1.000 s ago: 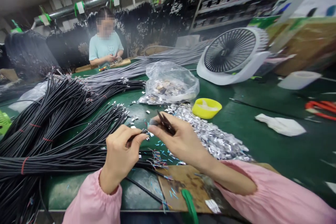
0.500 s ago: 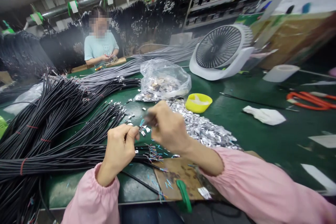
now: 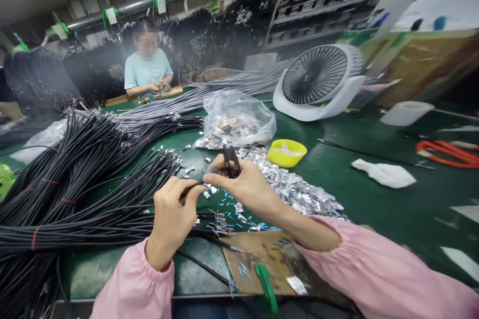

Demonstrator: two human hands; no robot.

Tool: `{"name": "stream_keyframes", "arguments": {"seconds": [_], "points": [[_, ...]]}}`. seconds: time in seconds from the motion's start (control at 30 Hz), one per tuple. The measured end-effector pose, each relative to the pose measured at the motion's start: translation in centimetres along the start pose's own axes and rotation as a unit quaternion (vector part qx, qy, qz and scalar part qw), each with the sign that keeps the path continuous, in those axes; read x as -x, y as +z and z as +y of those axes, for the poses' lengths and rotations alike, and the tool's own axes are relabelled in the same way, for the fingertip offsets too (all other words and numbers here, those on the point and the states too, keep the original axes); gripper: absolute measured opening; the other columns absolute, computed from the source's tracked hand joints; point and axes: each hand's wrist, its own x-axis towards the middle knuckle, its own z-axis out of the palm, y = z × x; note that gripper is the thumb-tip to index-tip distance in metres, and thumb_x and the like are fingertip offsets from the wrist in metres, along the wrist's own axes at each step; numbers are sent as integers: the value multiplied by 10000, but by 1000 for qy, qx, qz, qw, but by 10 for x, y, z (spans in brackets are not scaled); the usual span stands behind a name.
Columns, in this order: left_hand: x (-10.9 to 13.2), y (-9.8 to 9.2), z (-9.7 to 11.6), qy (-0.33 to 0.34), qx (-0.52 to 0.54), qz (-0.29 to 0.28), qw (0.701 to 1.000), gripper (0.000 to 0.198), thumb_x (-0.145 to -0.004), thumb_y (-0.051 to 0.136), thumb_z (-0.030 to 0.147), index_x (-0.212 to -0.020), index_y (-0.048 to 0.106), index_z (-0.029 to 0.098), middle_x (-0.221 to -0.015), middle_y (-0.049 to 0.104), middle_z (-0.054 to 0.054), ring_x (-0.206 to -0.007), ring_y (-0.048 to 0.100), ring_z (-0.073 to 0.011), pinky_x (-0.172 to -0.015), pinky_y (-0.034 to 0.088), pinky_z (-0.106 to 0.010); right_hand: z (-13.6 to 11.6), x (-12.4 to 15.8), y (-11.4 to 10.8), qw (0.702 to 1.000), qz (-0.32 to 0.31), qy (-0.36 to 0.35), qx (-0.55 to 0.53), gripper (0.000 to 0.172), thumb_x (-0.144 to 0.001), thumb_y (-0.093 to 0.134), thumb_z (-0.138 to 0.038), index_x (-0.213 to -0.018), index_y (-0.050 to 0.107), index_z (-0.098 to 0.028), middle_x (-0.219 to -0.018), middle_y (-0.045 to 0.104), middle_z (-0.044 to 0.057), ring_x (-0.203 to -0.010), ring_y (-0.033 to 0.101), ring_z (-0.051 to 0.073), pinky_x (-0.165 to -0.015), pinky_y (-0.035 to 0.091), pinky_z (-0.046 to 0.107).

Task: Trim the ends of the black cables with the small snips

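My left hand point(image 3: 174, 217) is closed, its thumb and fingers pinching a thin black cable whose body is mostly hidden. Right beside it is my right hand point(image 3: 249, 184), wrapped around small dark nippers point(image 3: 231, 163) whose two dark prongs stick up above the fingers. The right thumb and fingertip meet at the cable's end, close to the left fingertips. Under both hands lie cut blue wire bits point(image 3: 226, 199) and scraps of foil. Just below, a bundle of black cables point(image 3: 112, 229) ends in bared coloured wires point(image 3: 221, 222).
A heap of foil pieces point(image 3: 299, 189) lies beyond my right wrist, near a yellow bowl point(image 3: 287, 153) and a plastic bag point(image 3: 243, 117). A white fan point(image 3: 318, 79) stands behind. Orange-handled scissors point(image 3: 449, 153) lie right. Across the table sits a co-worker point(image 3: 148, 72).
My right hand has turned, so the nippers' prongs now point up, and its thumb has come against the cable end. The left hand keeps its pinch. The view has shifted slightly.
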Motion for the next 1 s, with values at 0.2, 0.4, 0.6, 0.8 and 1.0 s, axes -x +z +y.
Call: {"name": "stream_keyframes", "arguments": {"seconds": [0.2,0.4,0.6,0.8,1.0], "points": [[3,4,-3,-22,-18,-6,1000,246,-876,446,172,-702,620,161,-665,623,-18,-599,561,-115,-562,409,-222,9,-3,5,984,-87,70,-138,471,-528,726,-569,-603,482,-173,-404,279,-115,-379,221,44,-393,171,223],[-4,3,-7,-114,57,-50,991,211,-813,542,241,-640,628,158,-562,613,0,-504,535,-106,-482,383,-213,11,-9,6,986,-57,-141,74,257,-715,586,-355,-600,426,-190,-551,397,-37,-519,340,97,-493,275,249],[-5,3,-4,-126,78,-12,989,185,-762,586,258,-617,631,152,-547,614,-2,-499,549,-107,-465,392,-204,17,-18,-4,956,107,-201,186,135,-754,493,-227,-653,406,-206,-608,459,-1,-550,390,125,-515,304,260],[-6,1,-6,-150,120,10,981,197,-745,611,296,-623,639,144,-561,636,-13,-508,577,-117,-475,429,-203,14,-18,-15,966,139,-166,144,190,-751,540,-361,-702,539,-178,-586,482,-10,-529,423,122,-501,327,260],[-3,1,-7,-144,105,17,984,172,-745,623,277,-627,642,152,-565,629,-14,-513,570,-120,-482,431,-214,-2,2,-4,968,43,-190,156,199,-745,558,-305,-601,564,-167,-538,455,-26,-478,379,87,-452,312,233]]}}
